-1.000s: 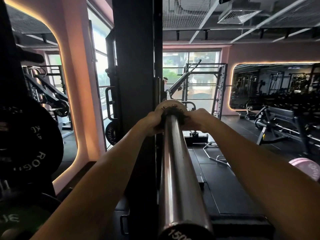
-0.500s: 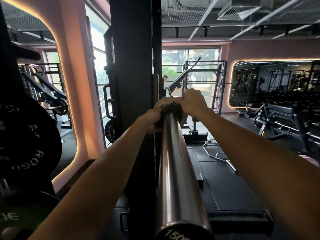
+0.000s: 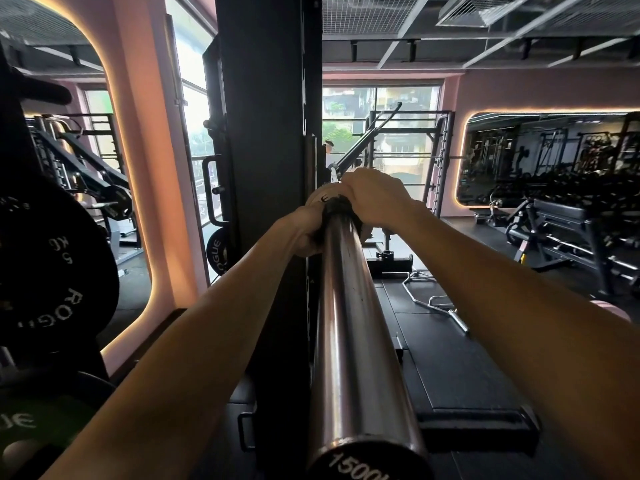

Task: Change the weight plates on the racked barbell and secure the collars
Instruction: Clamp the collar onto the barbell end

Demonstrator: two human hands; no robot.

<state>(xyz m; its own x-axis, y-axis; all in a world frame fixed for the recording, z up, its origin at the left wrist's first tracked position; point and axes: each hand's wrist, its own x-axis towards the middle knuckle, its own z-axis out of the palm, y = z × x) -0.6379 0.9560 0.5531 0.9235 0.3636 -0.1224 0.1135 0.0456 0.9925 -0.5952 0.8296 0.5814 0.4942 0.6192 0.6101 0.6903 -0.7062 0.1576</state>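
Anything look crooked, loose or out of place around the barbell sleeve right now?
Nothing stands out. The chrome barbell sleeve runs straight; the pale small plate sits square at its inner end, with the left hand and right hand on the black collar against it.

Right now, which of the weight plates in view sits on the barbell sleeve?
The small pale plate at the sleeve's far end, beside both hands; the black plate and green plate hang at left.

A gym is shown: squat racks [image 3: 408, 157], stored weight plates [image 3: 52, 271], benches [image 3: 561, 216] and wall mirrors [image 3: 554, 157] are seen.
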